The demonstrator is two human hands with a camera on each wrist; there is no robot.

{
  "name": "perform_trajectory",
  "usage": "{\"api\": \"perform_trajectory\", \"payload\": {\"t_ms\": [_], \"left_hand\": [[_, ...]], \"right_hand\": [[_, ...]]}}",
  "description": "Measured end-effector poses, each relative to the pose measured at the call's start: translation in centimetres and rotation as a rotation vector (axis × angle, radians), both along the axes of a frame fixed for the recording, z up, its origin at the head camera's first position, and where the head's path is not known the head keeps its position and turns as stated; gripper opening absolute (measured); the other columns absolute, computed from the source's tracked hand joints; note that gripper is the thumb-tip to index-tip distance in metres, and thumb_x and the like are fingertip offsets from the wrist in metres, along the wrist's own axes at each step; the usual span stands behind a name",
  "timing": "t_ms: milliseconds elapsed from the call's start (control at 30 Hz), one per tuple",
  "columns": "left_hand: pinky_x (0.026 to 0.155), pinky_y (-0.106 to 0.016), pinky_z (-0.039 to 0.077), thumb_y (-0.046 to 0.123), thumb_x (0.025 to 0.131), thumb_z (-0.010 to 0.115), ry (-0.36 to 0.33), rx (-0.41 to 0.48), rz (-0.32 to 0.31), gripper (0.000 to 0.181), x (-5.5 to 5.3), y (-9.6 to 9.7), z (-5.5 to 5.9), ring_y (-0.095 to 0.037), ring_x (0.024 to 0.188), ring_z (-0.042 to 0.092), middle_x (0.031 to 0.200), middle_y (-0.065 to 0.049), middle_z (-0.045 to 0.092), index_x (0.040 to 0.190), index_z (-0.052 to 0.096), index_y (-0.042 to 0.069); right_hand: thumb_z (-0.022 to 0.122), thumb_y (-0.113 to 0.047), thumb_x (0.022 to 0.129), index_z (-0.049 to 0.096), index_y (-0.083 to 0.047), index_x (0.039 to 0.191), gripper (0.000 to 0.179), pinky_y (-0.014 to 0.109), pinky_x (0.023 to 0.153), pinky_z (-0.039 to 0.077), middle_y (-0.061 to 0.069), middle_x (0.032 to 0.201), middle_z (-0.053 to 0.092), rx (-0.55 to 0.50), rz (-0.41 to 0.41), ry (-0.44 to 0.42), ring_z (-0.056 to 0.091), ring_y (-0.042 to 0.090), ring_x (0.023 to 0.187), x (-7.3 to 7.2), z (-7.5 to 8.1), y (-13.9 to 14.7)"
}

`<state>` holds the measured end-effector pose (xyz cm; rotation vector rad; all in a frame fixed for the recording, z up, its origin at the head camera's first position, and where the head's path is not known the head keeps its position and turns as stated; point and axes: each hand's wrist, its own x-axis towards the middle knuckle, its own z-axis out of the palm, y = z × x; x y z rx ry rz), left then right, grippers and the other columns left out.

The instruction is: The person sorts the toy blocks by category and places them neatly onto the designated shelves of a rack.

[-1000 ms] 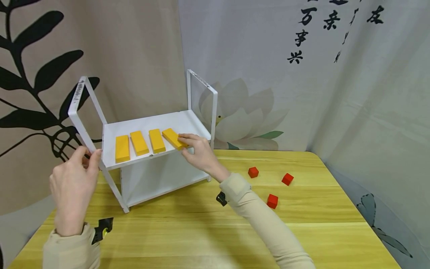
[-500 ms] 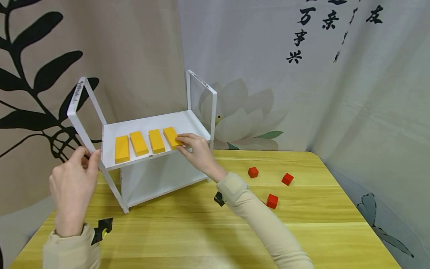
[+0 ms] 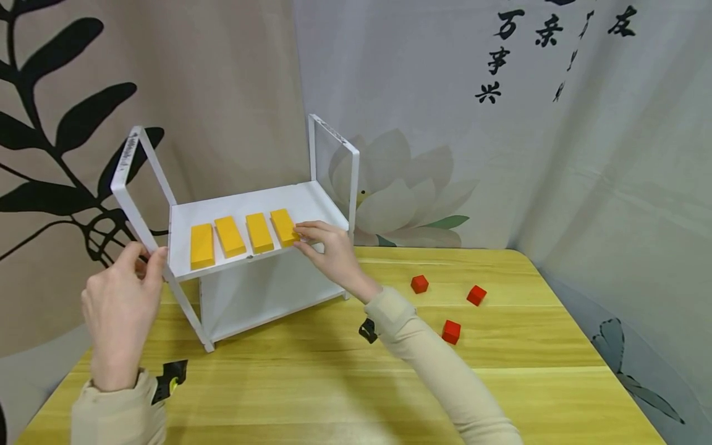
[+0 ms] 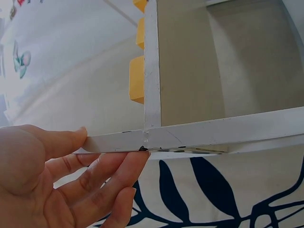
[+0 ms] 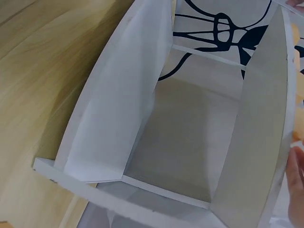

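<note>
A white two-tier shelf [image 3: 239, 201] stands on the wooden table. On its upper tier several yellow rectangular blocks [image 3: 203, 246] lie in a row. My left hand [image 3: 125, 290] holds the shelf's front left post, thumb on one side and fingers on the other, as the left wrist view shows. My right hand [image 3: 334, 256] is at the rightmost yellow block [image 3: 284, 227], fingers and thumb at its right side and near end. In the right wrist view only part of the right hand [image 5: 296, 185] shows, at the upper tier's edge.
Several small red cubes, among them one red cube [image 3: 451, 332] near my right forearm, lie on the wooden table [image 3: 311, 383] right of the shelf. Behind hangs a printed curtain [image 3: 423, 93]. The shelf's tall side frames [image 3: 356, 185] rise above the upper tier.
The rightmost yellow block has turned from a slant to lie nearly in line with the others, its near end drawn leftward. The right hand shifted slightly with it; the left hand stayed put.
</note>
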<state>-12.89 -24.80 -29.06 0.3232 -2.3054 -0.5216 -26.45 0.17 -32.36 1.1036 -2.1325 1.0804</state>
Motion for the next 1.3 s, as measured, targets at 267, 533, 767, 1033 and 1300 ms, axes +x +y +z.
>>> {"api": "perform_trajectory", "payload": {"t_ms": [267,533,767,1033,1300], "left_hand": [[0.045,-0.03,0.024,0.029,0.097,0.053,0.008,-0.004,-0.002,0.033,0.0,0.1,0.0,-0.028,0.046,0.04,0.067,-0.024,0.057,0.092,0.058,-0.004],[0.045,-0.03,0.024,0.029,0.097,0.052,0.008,-0.003,-0.005,0.034,0.0,0.1,0.0,-0.028,0.046,0.04,0.067,-0.025,0.058,0.093,0.059,-0.004],[0.045,-0.029,0.024,0.029,0.098,0.052,-0.006,0.006,0.002,0.035,0.0,0.1,0.0,-0.03,0.047,0.042,0.07,-0.027,0.059,0.095,0.059,-0.005],[0.045,-0.03,0.025,0.031,0.098,0.051,-0.031,0.007,0.002,0.036,0.0,0.1,0.0,-0.029,0.048,0.041,0.071,-0.026,0.058,0.097,0.059,-0.005],[0.045,-0.029,0.024,0.03,0.098,0.051,-0.017,0.002,0.004,0.036,0.0,0.1,0.1,-0.029,0.047,0.041,0.07,-0.026,0.058,0.095,0.059,-0.004]], "right_hand": [[0.069,-0.008,0.086,0.07,0.001,0.106,0.022,0.024,0.08,0.055,0.014,0.108,0.07,-0.055,0.04,0.026,0.069,0.022,0.095,0.3,-1.1,2.7],[0.068,-0.003,0.084,0.069,0.004,0.106,0.023,0.037,0.076,0.057,0.018,0.105,0.07,-0.061,0.05,-0.046,0.069,0.028,0.091,0.1,-3.2,6.2],[0.066,-0.01,0.088,0.069,-0.002,0.11,0.024,0.04,0.081,0.055,0.013,0.107,0.07,0.012,-0.03,-0.198,0.068,0.025,0.093,-0.2,-5.8,9.7],[0.065,-0.018,0.09,0.068,-0.008,0.115,0.027,0.044,0.088,0.052,0.01,0.116,0.068,0.133,-0.088,-0.44,0.066,0.025,0.102,-0.8,-9.3,13.7],[0.067,-0.02,0.089,0.065,-0.006,0.119,0.034,0.044,0.098,0.046,0.009,0.124,0.065,0.304,-0.086,-0.626,0.058,0.027,0.117,-1.1,-11.4,15.9]]}}
